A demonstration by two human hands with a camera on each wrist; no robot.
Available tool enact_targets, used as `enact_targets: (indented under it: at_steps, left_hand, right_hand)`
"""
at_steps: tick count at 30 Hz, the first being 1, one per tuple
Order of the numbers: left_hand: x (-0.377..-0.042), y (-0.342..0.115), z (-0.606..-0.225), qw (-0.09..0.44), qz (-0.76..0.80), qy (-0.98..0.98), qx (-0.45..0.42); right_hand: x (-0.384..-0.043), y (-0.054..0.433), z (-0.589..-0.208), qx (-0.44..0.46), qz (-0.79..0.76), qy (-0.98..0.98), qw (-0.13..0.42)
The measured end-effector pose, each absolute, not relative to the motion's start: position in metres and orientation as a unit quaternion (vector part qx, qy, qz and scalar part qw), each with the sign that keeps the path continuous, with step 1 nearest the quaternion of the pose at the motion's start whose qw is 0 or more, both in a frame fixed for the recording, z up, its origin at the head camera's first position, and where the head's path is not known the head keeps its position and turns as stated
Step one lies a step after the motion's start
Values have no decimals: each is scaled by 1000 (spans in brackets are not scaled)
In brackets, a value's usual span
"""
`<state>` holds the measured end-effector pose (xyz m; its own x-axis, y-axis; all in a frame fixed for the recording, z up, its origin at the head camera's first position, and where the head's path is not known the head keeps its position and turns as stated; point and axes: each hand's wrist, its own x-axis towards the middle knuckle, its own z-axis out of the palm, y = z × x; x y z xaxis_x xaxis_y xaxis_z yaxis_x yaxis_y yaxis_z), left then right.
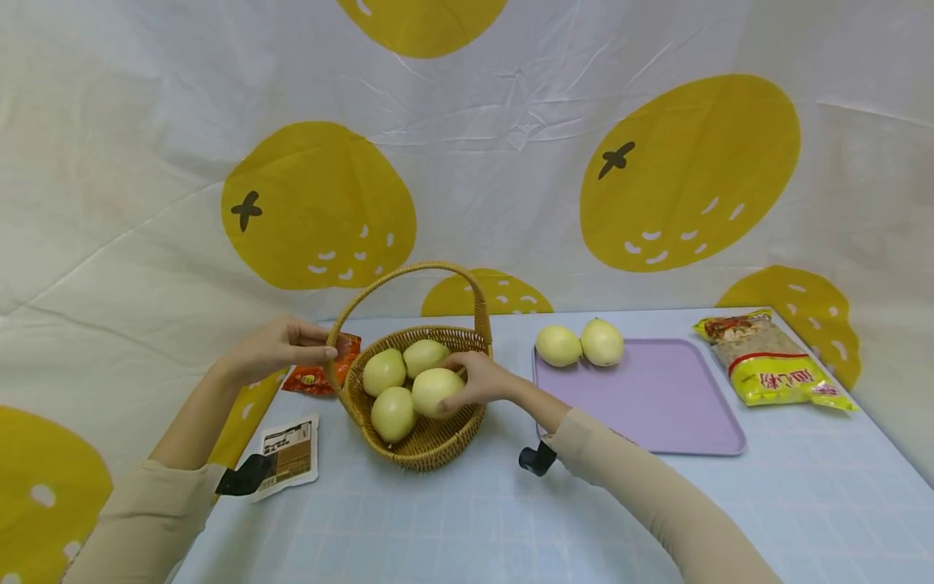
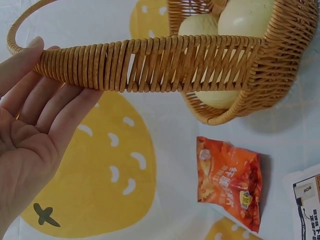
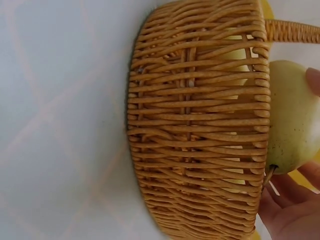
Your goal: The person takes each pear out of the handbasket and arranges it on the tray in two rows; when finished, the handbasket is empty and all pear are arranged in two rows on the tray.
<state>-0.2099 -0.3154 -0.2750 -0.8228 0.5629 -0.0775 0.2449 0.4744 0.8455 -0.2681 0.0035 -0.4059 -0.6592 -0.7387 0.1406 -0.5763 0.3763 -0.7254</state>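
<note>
Three fruits (image 1: 394,414) in basket (image 1: 430,464), one in fingers (image 1: 463,360).

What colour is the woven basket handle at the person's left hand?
Golden brown; the handle shows best in the left wrist view.

You have a basket (image 1: 430,462) of woven, cane-like strands, ribbed and rough with a slight sheen, and the pale green fruits (image 1: 394,415) inside have smooth, waxy-looking skins. Reading a clock face centred on that basket, your lilac tray (image 1: 649,405) at three o'clock looks like smooth matt plastic, the orange-red packet (image 2: 231,182) at nine is crinkled glossy film, and the backdrop (image 1: 511,203) at twelve is creased, faintly shiny cloth. Your sleeves (image 1: 153,519) are matt cloth.
</note>
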Motion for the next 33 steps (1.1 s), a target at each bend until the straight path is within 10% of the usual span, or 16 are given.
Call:
enact_targets:
  at_steps: [33]
  left_hand:
    - [-210, -316, -276, 177, 450, 842, 240]
  right_hand:
    - [-273, 130, -379, -309, -474, 822, 62]
